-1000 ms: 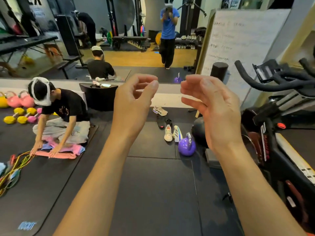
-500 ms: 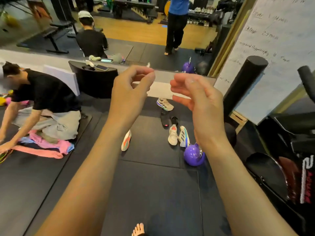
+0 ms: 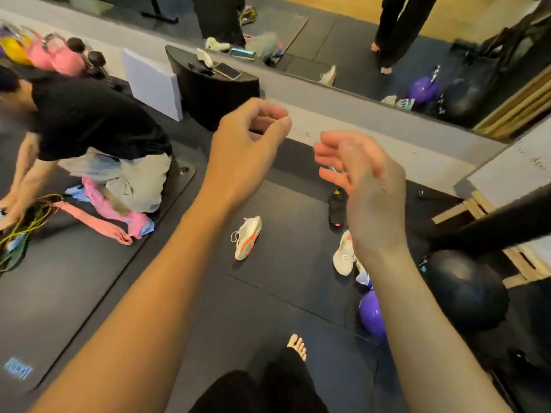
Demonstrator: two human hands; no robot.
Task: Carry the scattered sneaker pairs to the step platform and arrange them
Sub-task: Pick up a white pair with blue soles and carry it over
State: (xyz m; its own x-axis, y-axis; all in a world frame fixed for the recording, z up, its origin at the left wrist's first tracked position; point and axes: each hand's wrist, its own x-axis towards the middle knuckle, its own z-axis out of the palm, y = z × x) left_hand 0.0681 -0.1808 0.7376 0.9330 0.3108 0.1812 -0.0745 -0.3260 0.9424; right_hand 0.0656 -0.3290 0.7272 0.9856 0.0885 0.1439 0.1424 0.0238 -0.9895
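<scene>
Above the floor mat [image 3: 292, 231], both hands are raised, holding nothing: left hand [image 3: 247, 144] curled, fingertips near the thumb; right hand [image 3: 366, 186] loosely half-bent, blurred. Orange-and-white sneaker [image 3: 247, 237] at mid-mat. Black shoe [image 3: 337, 207] and white sneaker [image 3: 344, 253] toward the mat's right edge, the white one partly behind the right wrist. Purple kettlebell [image 3: 369, 314] beside the right forearm. Black platform [image 3: 208, 96] at the mirror wall, with a phone [image 3: 228, 70] on top

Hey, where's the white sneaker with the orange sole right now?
The white sneaker with the orange sole lies alone on the dark floor mat near the centre of the head view, left of the black shoe.
</scene>
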